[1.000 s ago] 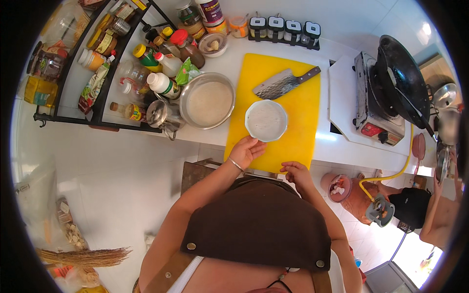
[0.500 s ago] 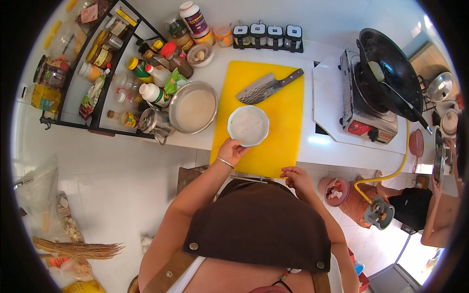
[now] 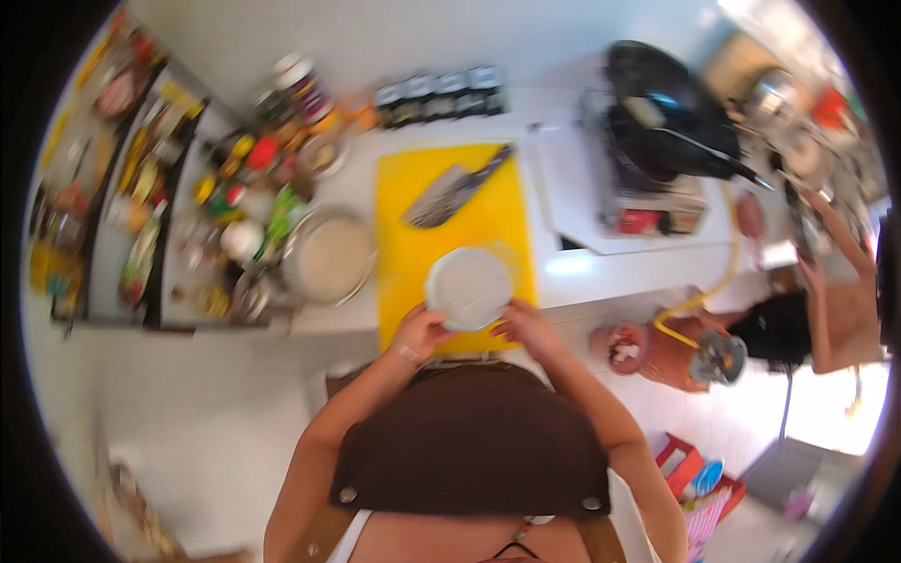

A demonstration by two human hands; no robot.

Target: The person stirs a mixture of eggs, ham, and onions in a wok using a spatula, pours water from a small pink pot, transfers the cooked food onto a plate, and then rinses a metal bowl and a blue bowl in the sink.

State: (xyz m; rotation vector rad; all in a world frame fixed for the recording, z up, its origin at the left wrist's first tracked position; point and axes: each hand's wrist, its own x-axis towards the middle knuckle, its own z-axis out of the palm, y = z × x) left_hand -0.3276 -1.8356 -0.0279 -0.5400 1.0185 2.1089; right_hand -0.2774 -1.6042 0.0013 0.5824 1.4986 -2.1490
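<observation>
Both hands, the left hand [image 3: 419,330] and the right hand [image 3: 527,326], grip the near rim of a white bowl [image 3: 467,287] standing on the yellow board [image 3: 413,253] on the bench [image 3: 582,272]. The bowl seems empty, but the picture is blurred. A cleaver [image 3: 452,190] lies behind it. Left of the board, a metal pot [image 3: 328,256] holds something pale.

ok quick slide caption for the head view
Both hands, left hand and right hand, grip a white bowl on a yellow cutting board beside a cleaver.
</observation>
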